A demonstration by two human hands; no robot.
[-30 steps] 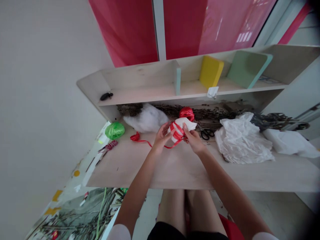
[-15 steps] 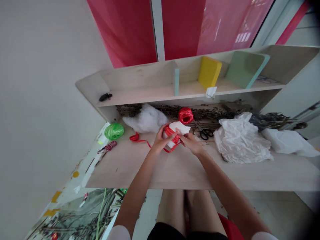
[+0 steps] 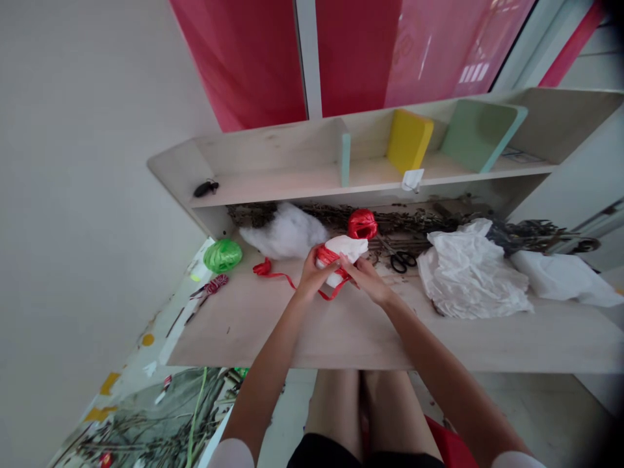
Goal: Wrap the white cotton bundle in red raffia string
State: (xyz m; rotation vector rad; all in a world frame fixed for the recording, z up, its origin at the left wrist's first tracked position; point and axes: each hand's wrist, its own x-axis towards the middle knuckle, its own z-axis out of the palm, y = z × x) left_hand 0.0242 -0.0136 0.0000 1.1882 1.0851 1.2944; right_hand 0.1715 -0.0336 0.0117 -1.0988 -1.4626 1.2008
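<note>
A white cloth bundle (image 3: 347, 246) was bound with crossing bands of red raffia (image 3: 326, 255); it sat tilted, clasped between the left hand (image 3: 316, 276) and right hand (image 3: 368, 279); a slack raffia strand (image 3: 335, 296) drooped beneath; a round red raffia ball (image 3: 362, 224) lay just behind.

**No readable text in view**

Nothing can be read here. At about 12 o'clock, a small white tag (image 3: 413, 180) hangs over the front edge of the shelf (image 3: 273, 185); any marks on it are too small to tell. Toward 2 o'clock, a printed sheet (image 3: 519, 155) lies on the shelf, its blue-grey marks too small and slanted to make out. The red panel (image 3: 404, 45) behind the shelf carries a faint pattern, blurred by glare and not legible. The white bundle (image 3: 341, 250) shows no readable lettering.
</note>
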